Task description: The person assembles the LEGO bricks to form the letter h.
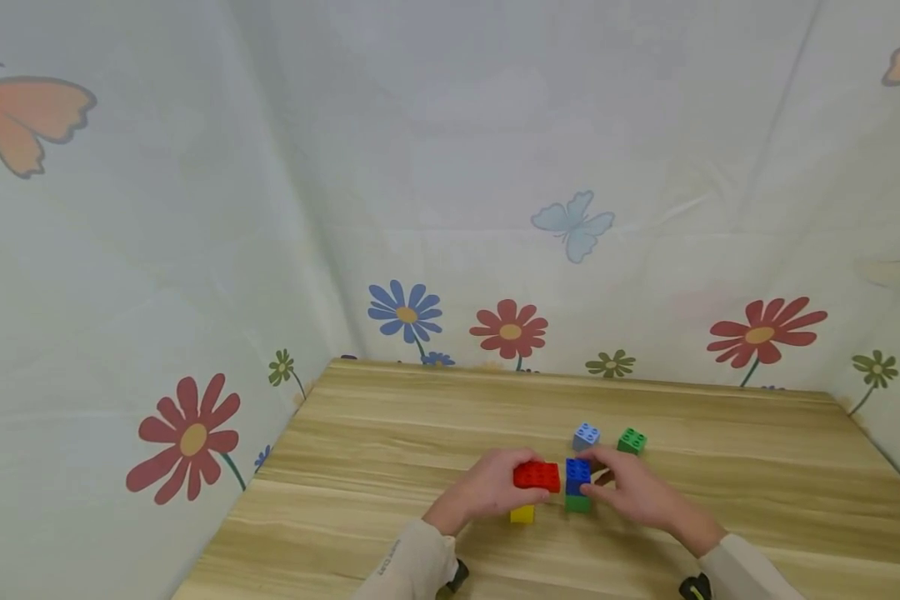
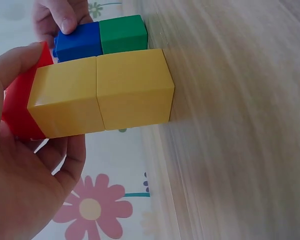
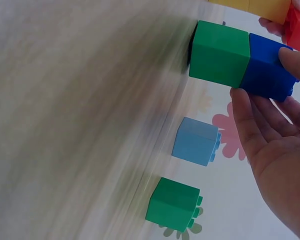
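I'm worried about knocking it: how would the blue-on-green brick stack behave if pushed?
The blue-on-green brick stack might tip if pushed high, being taller than wide. Its flat faces make rolling unlikely. Its crisp, plastic-looking edges suggest stiffness.

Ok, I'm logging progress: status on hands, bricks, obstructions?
Left hand grips red brick atop yellow bricks. Right hand grips blue brick atop green brick. Light-blue brick, second green brick farther back; nothing visibly blocking.

Left sleeve (image 1: pixel 422 557): one short line of dark lettering (image 1: pixel 388 557), nearer the person than the red brick (image 1: pixel 542 477)
Legibility: too small and blurred to make out
Readable text: none
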Tool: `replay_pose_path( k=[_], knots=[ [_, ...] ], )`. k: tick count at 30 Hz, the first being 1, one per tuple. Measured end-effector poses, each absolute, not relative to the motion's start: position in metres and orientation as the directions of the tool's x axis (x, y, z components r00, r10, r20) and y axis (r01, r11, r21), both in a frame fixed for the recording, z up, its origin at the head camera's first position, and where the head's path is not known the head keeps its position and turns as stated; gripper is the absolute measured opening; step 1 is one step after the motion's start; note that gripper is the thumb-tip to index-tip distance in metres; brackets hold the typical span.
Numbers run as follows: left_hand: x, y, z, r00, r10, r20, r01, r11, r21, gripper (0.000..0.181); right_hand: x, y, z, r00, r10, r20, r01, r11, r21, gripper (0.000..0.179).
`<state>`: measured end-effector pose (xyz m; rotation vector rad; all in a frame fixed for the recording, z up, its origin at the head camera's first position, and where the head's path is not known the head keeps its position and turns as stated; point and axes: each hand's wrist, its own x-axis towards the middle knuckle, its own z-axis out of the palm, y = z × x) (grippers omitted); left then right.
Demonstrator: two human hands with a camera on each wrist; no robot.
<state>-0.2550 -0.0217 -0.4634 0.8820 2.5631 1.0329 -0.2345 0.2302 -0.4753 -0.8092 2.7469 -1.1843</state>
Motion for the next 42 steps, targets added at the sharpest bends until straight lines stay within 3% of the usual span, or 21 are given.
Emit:
replay_pose_path(
  k=[12,21,42],
  knots=[
    [-0.256,-0.014,-0.464,-0.790,0.613,0.027,0.435,0.528,0.729,0.032,-0.233,0.230,-0.480,-0.867,-0.476,0.147,-0.412,0.516,-0.751,0.040],
    [-0.259,-0.010,-0.468,-0.775,0.627,0.075,0.469,0.492,0.734,0.033,-0.235,0.229,-0.481,-0.870,-0.475,0.131,-0.401,0.528,-0.749,0.040],
    [-0.257,-0.006,-0.471,-0.799,0.598,0.063,0.411,0.466,0.784,0.036,-0.233,0.228,-0.482,-0.855,-0.495,0.156,-0.421,0.487,-0.765,0.043]
  ],
)
